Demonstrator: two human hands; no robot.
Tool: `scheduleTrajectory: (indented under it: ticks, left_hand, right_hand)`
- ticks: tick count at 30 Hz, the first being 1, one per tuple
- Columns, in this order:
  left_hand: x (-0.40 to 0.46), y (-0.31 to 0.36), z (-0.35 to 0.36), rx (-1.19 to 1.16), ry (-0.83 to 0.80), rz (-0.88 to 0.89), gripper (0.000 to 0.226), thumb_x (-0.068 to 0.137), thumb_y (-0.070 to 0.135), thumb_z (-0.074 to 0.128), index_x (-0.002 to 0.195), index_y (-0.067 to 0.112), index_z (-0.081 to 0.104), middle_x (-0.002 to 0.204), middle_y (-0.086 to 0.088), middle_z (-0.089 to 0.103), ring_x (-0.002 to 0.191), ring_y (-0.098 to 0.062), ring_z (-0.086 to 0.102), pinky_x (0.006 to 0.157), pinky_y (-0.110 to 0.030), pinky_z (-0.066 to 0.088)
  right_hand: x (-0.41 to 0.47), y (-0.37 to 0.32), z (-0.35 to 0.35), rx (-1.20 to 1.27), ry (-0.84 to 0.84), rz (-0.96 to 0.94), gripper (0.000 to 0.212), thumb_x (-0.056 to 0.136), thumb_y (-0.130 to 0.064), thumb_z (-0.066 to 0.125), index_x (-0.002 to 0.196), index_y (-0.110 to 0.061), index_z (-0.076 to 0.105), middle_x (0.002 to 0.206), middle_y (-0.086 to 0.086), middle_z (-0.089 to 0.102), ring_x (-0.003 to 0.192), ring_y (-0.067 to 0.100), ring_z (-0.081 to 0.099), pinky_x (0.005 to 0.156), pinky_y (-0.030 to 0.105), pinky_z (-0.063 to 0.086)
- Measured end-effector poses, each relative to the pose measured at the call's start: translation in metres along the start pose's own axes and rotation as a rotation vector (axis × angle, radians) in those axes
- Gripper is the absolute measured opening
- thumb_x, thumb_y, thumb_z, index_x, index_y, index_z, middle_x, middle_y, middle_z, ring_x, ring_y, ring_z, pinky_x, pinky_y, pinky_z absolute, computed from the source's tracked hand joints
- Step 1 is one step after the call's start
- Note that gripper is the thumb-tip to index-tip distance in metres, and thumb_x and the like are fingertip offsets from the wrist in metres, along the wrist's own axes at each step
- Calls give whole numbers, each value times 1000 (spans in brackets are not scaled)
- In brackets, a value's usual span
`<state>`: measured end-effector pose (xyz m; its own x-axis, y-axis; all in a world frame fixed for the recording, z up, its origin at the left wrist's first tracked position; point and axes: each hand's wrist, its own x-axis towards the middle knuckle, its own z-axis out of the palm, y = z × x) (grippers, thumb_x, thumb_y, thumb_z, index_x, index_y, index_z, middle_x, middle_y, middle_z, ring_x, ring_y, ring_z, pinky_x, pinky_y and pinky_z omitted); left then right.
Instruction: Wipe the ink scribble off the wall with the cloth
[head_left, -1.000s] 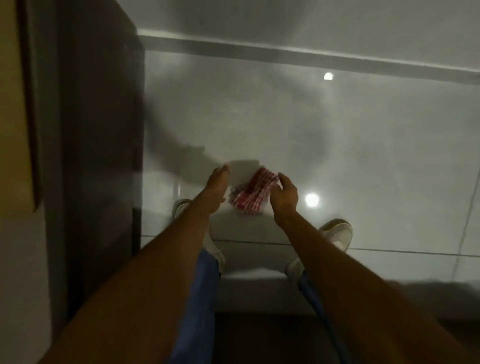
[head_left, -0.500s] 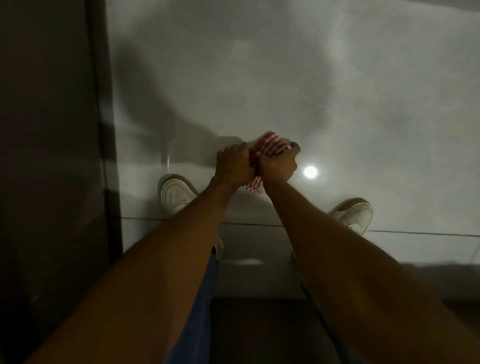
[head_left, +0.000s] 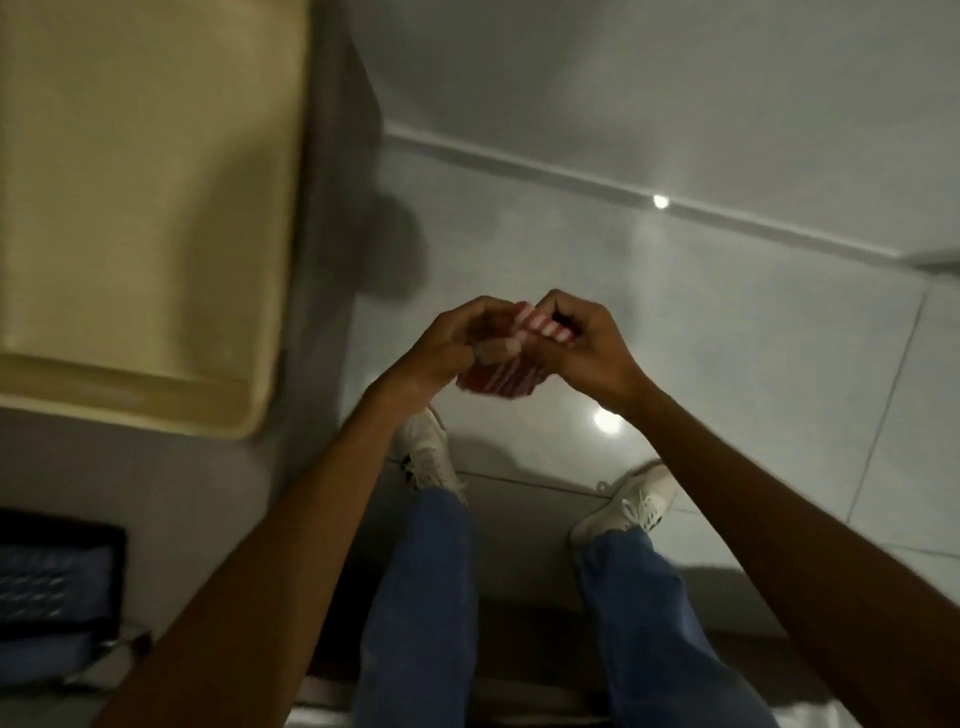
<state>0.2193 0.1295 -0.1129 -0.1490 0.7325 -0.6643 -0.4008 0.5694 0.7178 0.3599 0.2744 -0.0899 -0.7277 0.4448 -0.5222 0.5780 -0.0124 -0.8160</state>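
Note:
A red-and-white checked cloth (head_left: 506, 382) is bunched between both my hands, held out in front of me above the floor. My left hand (head_left: 457, 343) grips its left side with curled fingers. On the other end, my right hand (head_left: 587, 343) pinches the upper edge. The pale grey wall (head_left: 649, 78) rises at the top of the view, past a skirting strip (head_left: 571, 182). No ink scribble shows on the part of the wall in view.
A cream-coloured panel (head_left: 140, 208) fills the upper left, with a grey surface below it. A dark blue basket (head_left: 52, 587) sits at the lower left. My white shoes (head_left: 428, 454) and jeans stand on glossy grey floor tiles (head_left: 753, 389).
The view has swung, bringing the cream panel and the wall's base into sight. My hands have stayed together on the cloth, now working it between the fingers.

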Motion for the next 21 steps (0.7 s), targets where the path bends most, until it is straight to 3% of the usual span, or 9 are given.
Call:
scheduleTrajectory:
  ticks: [3, 5, 8, 11, 13, 15, 18, 21]
  left_hand:
    - [-59, 69, -31, -86, 86, 23, 62, 64, 46, 92, 121, 41, 68, 123, 7, 78, 118, -15, 75, 96, -32, 64]
    - [-87, 96, -54, -151, 171, 73, 63, 64, 34, 99, 121, 33, 73, 118, 7, 82, 112, -14, 78, 91, -29, 65]
    - [-109, 116, -101, -309, 427, 166, 55, 71, 25, 91, 124, 18, 76, 119, -4, 83, 109, -23, 80, 89, -35, 67]
    - [-111, 113, -159, -389, 638, 183, 49, 73, 30, 91, 117, 14, 76, 99, -1, 84, 84, -21, 80, 66, -32, 64]
    - [-97, 92, -188, -349, 753, 104, 44, 83, 28, 90, 121, 11, 75, 96, -2, 81, 87, -25, 80, 70, -38, 66]
    - [-80, 70, -203, -195, 855, -22, 42, 88, 29, 87, 124, 13, 74, 109, -4, 79, 106, -30, 77, 90, -46, 67]
    - [-70, 58, -204, 268, 946, -99, 48, 90, 42, 80, 126, 12, 70, 123, -9, 75, 115, -32, 71, 99, -47, 60]
    - [-80, 71, -180, 760, 1043, -110, 74, 90, 46, 76, 151, 10, 51, 154, -17, 50, 142, -39, 48, 116, -53, 38]
  right_hand:
    - [16, -110, 1, 185, 85, -36, 14, 97, -20, 74, 87, -25, 64, 84, -9, 69, 83, 12, 69, 77, 31, 58]
    - [39, -173, 17, 251, 128, -51, 14, 96, -22, 75, 89, -23, 63, 88, -8, 71, 87, 12, 69, 82, 31, 58]
    - [85, -247, 53, 255, 68, -89, 18, 91, -20, 80, 97, -20, 64, 95, -5, 72, 90, 11, 70, 81, 27, 58]
    - [144, -284, 96, 30, -141, -168, 33, 89, -7, 77, 119, -11, 64, 120, 9, 72, 111, 24, 71, 89, 37, 62]
    - [180, -287, 128, -299, -181, -221, 47, 88, -9, 75, 133, -8, 60, 133, 13, 67, 122, 28, 66, 90, 34, 58]
    - [206, -273, 157, -597, -182, -222, 53, 91, -15, 70, 142, -9, 54, 140, 13, 63, 127, 29, 63, 84, 28, 50]
    - [213, -258, 177, -853, -146, -186, 51, 96, -11, 60, 145, -3, 47, 142, 18, 60, 129, 35, 61, 91, 34, 51]
    - [188, -255, 171, -891, 67, -336, 60, 90, -3, 58, 149, -6, 48, 141, 19, 61, 131, 38, 58, 106, 44, 51]
